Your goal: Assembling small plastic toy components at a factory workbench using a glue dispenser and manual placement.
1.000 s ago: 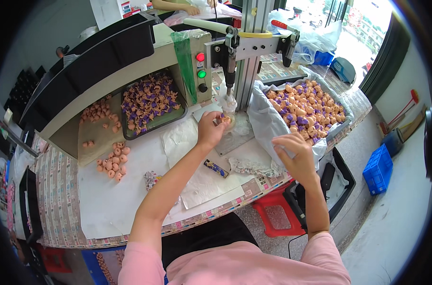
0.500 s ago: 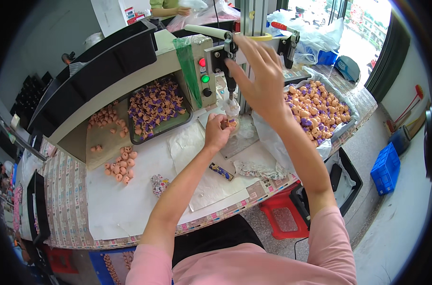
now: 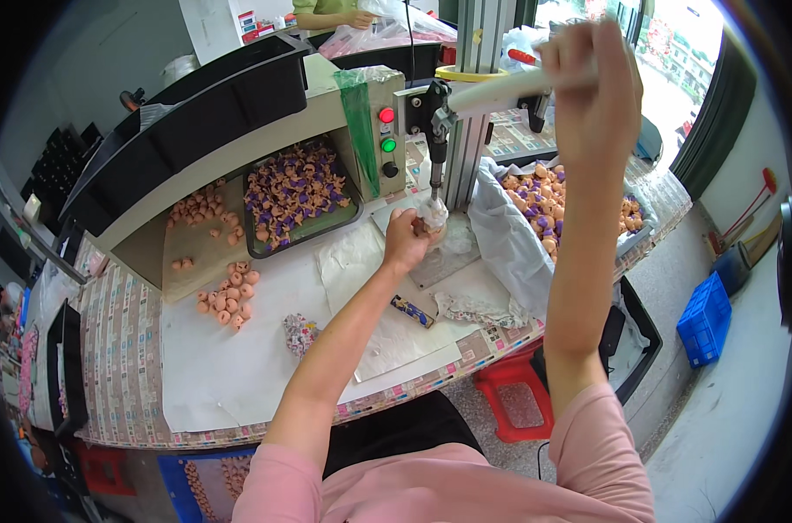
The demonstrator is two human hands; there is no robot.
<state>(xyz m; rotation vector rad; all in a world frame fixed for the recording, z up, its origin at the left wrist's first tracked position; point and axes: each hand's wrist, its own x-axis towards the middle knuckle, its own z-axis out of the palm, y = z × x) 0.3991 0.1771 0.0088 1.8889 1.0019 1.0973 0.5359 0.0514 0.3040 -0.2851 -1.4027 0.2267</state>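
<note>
My left hand holds a small peach-coloured piece under the press's vertical rod, at a white cloth-wrapped base. My right hand is raised high and gripped around the white press lever. The press stands on a grey metal column next to a beige control box with red and green buttons.
A tray of purple and peach toy pieces sits left of the press. Loose peach pieces lie on white paper. A plastic-lined bin of mixed pieces is at the right. A red stool and a blue crate stand on the floor.
My right hand rose from the table's right edge up to the press lever and took hold of it. My left hand stayed at the press base.
</note>
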